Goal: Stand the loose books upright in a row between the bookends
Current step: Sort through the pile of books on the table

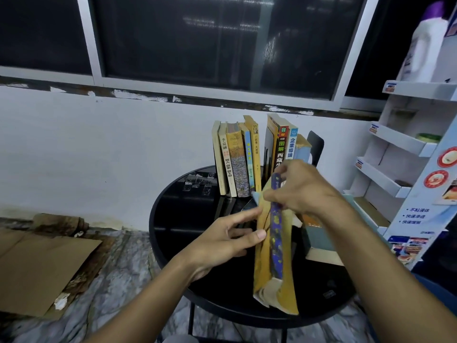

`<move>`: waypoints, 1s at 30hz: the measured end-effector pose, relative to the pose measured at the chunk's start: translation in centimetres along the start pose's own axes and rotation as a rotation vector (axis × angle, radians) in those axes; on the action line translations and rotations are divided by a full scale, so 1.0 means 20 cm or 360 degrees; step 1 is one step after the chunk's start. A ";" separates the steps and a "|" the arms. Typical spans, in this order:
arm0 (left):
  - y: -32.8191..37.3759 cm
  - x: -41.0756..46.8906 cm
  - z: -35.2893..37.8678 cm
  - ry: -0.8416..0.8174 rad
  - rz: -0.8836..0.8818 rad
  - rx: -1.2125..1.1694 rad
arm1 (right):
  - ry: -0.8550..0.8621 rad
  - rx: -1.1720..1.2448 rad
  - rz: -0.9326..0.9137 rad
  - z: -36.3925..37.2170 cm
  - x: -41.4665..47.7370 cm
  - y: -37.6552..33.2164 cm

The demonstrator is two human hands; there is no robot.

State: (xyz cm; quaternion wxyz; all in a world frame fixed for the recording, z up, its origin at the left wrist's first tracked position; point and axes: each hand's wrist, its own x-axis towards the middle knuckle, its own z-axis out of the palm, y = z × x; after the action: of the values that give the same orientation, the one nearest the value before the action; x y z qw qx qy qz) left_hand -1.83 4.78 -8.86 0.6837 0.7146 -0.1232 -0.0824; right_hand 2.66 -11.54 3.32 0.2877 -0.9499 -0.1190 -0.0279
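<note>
— Now, where does the round black table (158, 233) leave room to move?

— Chiefly on its left half, between the left rim and the hands, where only scraps of clear tape (197, 181) lie near the back. The held book (274, 256) (yellow cover, blue band along it) is seen edge-on and tilted. Its lower end is over the table's front rim; whether that end rests on the top cannot be told.

— And the hands?

— The right hand (304, 191) curls round the book's upper end and grips it. The left hand (227, 236) has its fingers nearly straight, thumb and forefinger touching the book's left face, clasping nothing.

— What stands in the way?

— Upright books at the back of the table, in two sets. The left group (235, 159) has five spines; the right group (282, 144) has several, its nearest cover leaning open. A narrow gap between them lies just beyond the held book's top. A black bookend (316, 144) stands just beside the rightmost book. On the table's right side, partly under the right forearm, a flat stack of books (319, 233) lies near the held book; whether they touch cannot be told.

— And the holders round about?

— A white shelf rack (395, 144) stands at the right, near the table. Its top shelf carries a white bottle (425, 45) with a purple cap. A lower shelf holds a green object (429, 137) too blurred to name. Behind are a white wall and a dark window (197, 40); cardboard (44, 263) lies flat on the floor at the left.
</note>
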 end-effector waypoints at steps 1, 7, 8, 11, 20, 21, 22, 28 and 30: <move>0.00 0.01 0.01 0.0012 0.0039 0.0037 | 0.0027 0.0050 -0.0039 -0.04 -0.01 0.00; 0.00 0.11 0.11 0.0168 0.0241 0.0152 | 0.0168 0.0077 -0.0315 -0.21 -0.03 0.07; 0.00 0.13 0.12 0.0201 0.0278 0.0206 | 0.0176 0.0102 -0.0345 -0.23 -0.04 0.10; -0.02 0.17 0.19 0.0263 0.0338 0.0368 | 0.0219 0.0159 -0.0399 -0.25 -0.07 0.18; -0.08 0.23 0.40 0.0360 0.0428 0.0651 | 0.0166 0.0330 -0.0353 -0.29 -0.15 0.39; -0.08 0.23 0.42 0.0366 0.0442 0.0672 | 0.0180 0.0322 -0.0353 -0.29 -0.15 0.40; -0.09 0.23 0.43 0.0369 0.0454 0.0688 | 0.0201 0.0318 -0.0349 -0.28 -0.15 0.41; -0.12 0.25 0.45 0.0364 0.0470 0.0783 | 0.0427 0.0221 -0.0337 -0.24 -0.16 0.47; -0.10 0.25 0.44 0.0363 0.0501 0.0787 | 0.0540 0.0245 -0.0337 -0.24 -0.15 0.48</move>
State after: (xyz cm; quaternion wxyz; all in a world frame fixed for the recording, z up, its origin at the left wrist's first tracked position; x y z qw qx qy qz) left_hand 0.65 -5.02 -11.06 0.5030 0.8359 -0.1712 0.1376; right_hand 2.12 -22.53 1.90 0.3707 -0.8890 -0.1698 -0.2084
